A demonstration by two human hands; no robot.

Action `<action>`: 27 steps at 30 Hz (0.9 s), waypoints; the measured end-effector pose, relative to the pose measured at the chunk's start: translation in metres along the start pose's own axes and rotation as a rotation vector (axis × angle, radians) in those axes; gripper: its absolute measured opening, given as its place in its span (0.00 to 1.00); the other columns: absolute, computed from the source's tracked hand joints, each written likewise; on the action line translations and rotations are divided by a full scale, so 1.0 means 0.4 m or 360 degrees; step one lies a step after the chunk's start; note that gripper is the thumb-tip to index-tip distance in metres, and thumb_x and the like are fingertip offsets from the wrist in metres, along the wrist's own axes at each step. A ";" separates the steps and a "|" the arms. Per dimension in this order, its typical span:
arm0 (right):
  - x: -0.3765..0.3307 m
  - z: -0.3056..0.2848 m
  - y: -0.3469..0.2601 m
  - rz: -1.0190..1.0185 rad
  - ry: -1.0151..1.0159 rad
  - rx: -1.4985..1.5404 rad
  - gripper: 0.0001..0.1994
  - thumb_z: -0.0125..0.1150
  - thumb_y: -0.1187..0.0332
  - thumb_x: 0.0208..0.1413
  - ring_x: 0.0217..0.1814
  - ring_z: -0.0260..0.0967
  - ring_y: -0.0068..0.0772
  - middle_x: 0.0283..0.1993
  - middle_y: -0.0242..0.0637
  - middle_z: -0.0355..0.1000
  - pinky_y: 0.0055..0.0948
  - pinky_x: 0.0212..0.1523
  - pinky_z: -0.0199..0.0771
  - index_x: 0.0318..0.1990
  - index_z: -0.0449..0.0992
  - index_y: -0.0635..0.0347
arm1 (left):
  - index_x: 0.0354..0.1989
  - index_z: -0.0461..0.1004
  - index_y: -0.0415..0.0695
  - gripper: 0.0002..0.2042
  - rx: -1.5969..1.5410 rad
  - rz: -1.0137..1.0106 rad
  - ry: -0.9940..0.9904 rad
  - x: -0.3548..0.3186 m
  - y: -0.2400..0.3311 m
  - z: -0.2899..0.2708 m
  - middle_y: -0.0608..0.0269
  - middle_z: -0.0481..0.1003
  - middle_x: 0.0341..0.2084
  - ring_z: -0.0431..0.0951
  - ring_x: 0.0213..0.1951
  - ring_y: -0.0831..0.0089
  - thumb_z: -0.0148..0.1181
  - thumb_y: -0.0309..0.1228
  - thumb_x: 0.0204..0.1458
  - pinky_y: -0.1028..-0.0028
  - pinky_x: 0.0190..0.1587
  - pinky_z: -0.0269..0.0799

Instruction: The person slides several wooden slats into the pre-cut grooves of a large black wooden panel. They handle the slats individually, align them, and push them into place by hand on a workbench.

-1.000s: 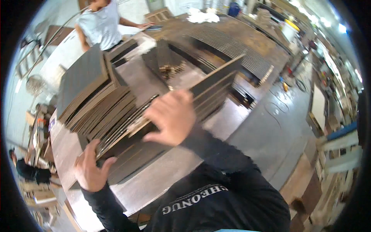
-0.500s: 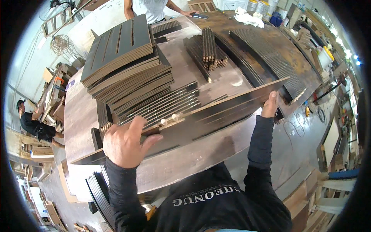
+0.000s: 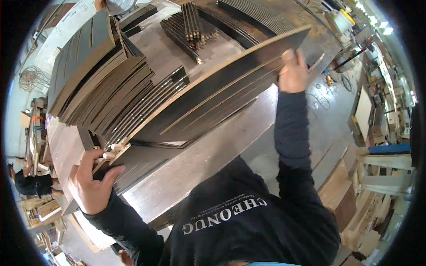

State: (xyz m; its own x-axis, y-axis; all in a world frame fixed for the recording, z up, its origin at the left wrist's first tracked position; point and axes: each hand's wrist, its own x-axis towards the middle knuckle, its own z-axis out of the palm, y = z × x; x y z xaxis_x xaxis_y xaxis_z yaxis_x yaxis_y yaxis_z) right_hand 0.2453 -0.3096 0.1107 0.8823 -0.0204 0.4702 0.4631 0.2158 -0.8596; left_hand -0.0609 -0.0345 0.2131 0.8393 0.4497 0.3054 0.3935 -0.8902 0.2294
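Left hand (image 3: 91, 184) and right hand (image 3: 293, 71) grip opposite ends of dark grooved panel (image 3: 213, 102) over tabletop (image 3: 213, 150); panel stacks (image 3: 102, 84) far left.

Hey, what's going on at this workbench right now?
A person in a dark long-sleeved top is holding a long dark slotted panel by both ends over a metal-topped table. The left hand grips the near-left end, the right hand the far end, and the panel sits tilted on its long edge. Stacks of similar dark panels lie behind it on the table. Another person is crouched at the far left.
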 end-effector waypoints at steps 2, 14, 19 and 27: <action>-0.041 -0.010 0.086 0.0130 0.0025 0.0483 0.23 0.63 0.62 0.47 0.44 0.61 0.21 0.44 0.30 0.66 0.21 0.49 0.59 0.49 0.67 0.64 | 0.29 0.70 0.44 0.17 0.0071 0.0088 0.0009 0.008 0.000 0.008 0.58 0.73 0.21 0.73 0.25 0.60 0.68 0.27 0.27 0.69 0.30 0.68; -0.059 -0.093 0.168 0.0206 -0.0094 0.0638 0.20 0.63 0.59 0.47 0.44 0.63 0.23 0.40 0.27 0.65 0.26 0.51 0.60 0.43 0.66 0.60 | 0.30 0.71 0.43 0.18 0.0040 0.0214 0.0007 0.024 -0.014 0.011 0.57 0.74 0.20 0.75 0.23 0.64 0.70 0.27 0.26 0.72 0.27 0.69; -0.052 -0.104 0.163 0.0211 -0.0084 0.0541 0.13 0.60 0.58 0.50 0.45 0.63 0.26 0.39 0.29 0.66 0.30 0.53 0.60 0.31 0.66 0.56 | 0.29 0.72 0.43 0.18 -0.0144 0.0095 0.0043 0.006 -0.008 0.018 0.58 0.73 0.20 0.73 0.22 0.64 0.71 0.29 0.25 0.72 0.27 0.67; -0.018 -0.063 0.146 0.0249 -0.0209 0.0541 0.14 0.61 0.63 0.50 0.40 0.60 0.18 0.37 0.26 0.64 0.20 0.48 0.58 0.39 0.67 0.60 | 0.28 0.72 0.44 0.18 0.0019 0.0142 0.0022 0.002 -0.003 0.005 0.60 0.73 0.19 0.72 0.24 0.64 0.71 0.29 0.24 0.71 0.29 0.66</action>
State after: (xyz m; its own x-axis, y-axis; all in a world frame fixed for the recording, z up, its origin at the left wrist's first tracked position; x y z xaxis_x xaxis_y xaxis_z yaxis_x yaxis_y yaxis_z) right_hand 0.2681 -0.3216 0.0519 0.9117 0.1585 0.3792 0.2503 0.5176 -0.8182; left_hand -0.0600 -0.0333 0.2114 0.8659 0.3697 0.3369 0.3222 -0.9275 0.1896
